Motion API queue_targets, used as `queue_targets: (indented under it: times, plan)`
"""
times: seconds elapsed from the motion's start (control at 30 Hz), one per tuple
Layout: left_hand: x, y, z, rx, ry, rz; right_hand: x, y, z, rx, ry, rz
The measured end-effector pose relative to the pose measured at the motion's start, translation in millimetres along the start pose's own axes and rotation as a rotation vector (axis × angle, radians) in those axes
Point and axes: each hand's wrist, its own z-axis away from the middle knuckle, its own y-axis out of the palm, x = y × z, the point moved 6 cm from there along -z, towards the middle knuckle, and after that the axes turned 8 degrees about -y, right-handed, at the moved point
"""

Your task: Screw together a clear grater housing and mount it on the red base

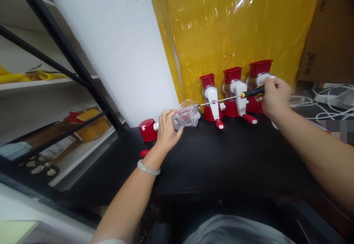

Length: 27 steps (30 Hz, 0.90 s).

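Note:
My left hand [168, 130], with a pale bangle at the wrist, is wrapped round a clear plastic grater body [190, 115] lying on the black table. In my right hand [276, 97] is a screwdriver [252, 91] with a black and yellow handle, held nearly level and pointing left. Its thin shaft passes in front of the standing graters, and the tip meets the clear body's right side; whether it sits on a screw cannot be made out. Left of my left hand stands a red base [148, 130] with a white knob. A red handle piece [144, 153] lies beside my wrist.
Three red and white rotary graters, a left one [210, 96], a middle one [235, 93] and a right one [256, 102], stand along the back. Behind them hangs yellow plastic film [235, 23]. A black-framed shelf [91, 85] is at left; white cables [326, 100] lie at right.

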Motion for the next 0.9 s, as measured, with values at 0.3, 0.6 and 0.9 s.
queue_targets:
  times: [0.3, 0.6, 0.9]
  plan:
    - [8.4, 0.8, 0.8, -0.064, 0.012, 0.090, 23.6, 2.7, 2.6, -0.043, -0.094, 0.028]
    - [6.2, 0.6, 0.4, -0.025, -0.011, 0.035, 31.6, 3.3, 6.8, -0.036, -0.101, 0.090]
    - [1.8, -0.4, 0.1, -0.001, -0.002, 0.028, 32.7, 2.0, 6.5, -0.023, -0.151, 0.160]
